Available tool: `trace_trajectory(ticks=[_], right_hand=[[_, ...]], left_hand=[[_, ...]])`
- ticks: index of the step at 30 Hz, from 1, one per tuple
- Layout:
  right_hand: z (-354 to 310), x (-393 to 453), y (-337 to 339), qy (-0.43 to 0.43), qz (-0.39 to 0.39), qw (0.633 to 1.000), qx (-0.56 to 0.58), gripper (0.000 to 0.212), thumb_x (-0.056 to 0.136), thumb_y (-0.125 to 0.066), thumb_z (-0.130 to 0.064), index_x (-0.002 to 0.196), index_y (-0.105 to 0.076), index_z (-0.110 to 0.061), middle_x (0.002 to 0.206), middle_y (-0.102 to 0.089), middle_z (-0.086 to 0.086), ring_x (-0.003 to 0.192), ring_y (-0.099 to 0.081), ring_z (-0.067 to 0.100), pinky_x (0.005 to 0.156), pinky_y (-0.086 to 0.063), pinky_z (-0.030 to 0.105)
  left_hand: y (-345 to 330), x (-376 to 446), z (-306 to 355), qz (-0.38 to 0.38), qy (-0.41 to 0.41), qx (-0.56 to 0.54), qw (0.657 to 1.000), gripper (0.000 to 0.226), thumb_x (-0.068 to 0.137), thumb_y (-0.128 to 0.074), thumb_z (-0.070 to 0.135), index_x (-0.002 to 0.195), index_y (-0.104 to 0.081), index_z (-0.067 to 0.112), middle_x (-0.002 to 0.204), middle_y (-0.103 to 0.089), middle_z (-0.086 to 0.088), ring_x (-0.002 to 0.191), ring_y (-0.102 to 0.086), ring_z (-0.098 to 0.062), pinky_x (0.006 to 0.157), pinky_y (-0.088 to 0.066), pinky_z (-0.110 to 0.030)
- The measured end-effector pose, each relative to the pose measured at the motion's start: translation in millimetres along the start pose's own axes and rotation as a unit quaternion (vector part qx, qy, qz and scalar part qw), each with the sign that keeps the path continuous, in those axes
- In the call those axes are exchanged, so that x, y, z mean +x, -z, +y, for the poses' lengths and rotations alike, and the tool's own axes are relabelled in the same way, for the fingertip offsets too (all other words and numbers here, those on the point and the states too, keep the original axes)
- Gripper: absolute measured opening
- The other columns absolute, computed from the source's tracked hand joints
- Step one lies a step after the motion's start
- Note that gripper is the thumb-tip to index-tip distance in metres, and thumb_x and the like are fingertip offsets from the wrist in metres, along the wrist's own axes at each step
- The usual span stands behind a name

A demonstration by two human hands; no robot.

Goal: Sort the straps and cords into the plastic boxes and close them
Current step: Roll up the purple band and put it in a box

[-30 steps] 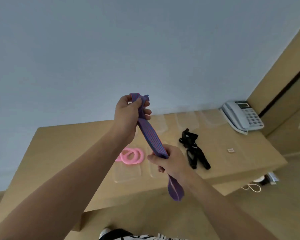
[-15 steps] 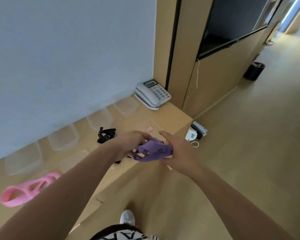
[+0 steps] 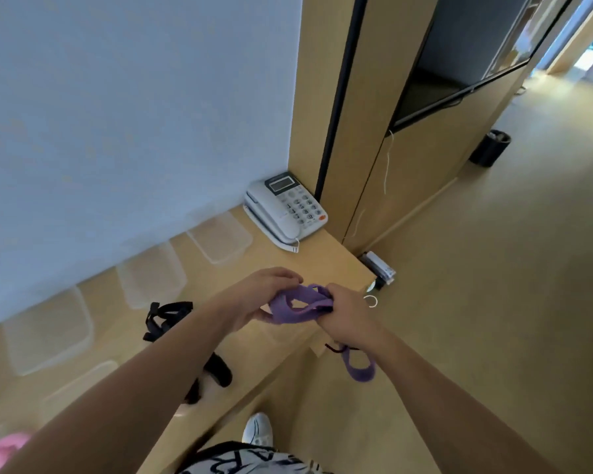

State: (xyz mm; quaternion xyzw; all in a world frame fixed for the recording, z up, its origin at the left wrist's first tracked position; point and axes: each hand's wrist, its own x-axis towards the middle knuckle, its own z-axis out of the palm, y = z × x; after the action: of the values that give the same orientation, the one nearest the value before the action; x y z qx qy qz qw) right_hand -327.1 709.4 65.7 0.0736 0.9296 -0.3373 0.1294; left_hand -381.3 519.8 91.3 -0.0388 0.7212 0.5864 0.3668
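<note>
A pale blue wall [image 3: 124, 114] fills the far left, and a wooden panel [image 3: 367, 107] with a dark screen [image 3: 459, 53] is seen to the right of it. A long wooden desk [image 3: 278, 340] runs along the wall. Four clear boxes [image 3: 220, 236] are lined up at its far edge, lids off; a clear lid [image 3: 79, 384] is laid nearer, at the left. A white phone [image 3: 285, 210] is set at the desk's far right corner; its key markings are too small to be read. A black bin [image 3: 490, 147] stands on the floor at the far right.

A black strap [image 3: 166, 318] is laid on the desk, partly hidden by the left forearm. A pink cord [image 3: 0, 451] is cut off at the near left edge.

A purple strap [image 3: 300, 304] is held bunched above the desk's near edge, gripped between the left hand [image 3: 257, 299] and the right hand [image 3: 348, 318], fingers of both curled round it; its loose end [image 3: 358, 366] hangs below the right wrist. Letters are printed on the shirt [image 3: 247, 461] at the bottom edge, but only fragments show.
</note>
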Motion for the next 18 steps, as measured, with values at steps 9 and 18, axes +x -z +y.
trace_trajectory(ticks=[9,18], right_hand=[[-58.9,114.3,-14.7,0.068,-0.095,0.990,-0.080,0.057,0.076,-0.069,-0.048,0.126,-0.052,-0.027,0.117,-0.064,-0.004,0.102,-0.062,0.024,0.084,-0.053,0.043],[-27.9,151.0,-41.2,0.170,-0.187,0.924,-0.288,0.088,0.067,-0.078,-0.065,0.138,-0.046,-0.023,0.130,-0.046,0.011,0.124,-0.044,0.033,0.098,-0.044,0.041]], left_hand=[[33.6,50.7,-39.2,0.185,0.000,0.179,0.966,0.027,0.080,-0.061,0.034,0.098,-0.057,0.015,0.084,-0.064,0.003,0.075,-0.059,-0.016,0.059,-0.041,-0.030],[22.2,72.1,-74.5,0.265,0.021,0.381,0.886,0.043,0.098,-0.052,0.036,0.134,-0.047,0.013,0.123,-0.054,-0.013,0.110,-0.051,-0.035,0.095,-0.043,-0.045]])
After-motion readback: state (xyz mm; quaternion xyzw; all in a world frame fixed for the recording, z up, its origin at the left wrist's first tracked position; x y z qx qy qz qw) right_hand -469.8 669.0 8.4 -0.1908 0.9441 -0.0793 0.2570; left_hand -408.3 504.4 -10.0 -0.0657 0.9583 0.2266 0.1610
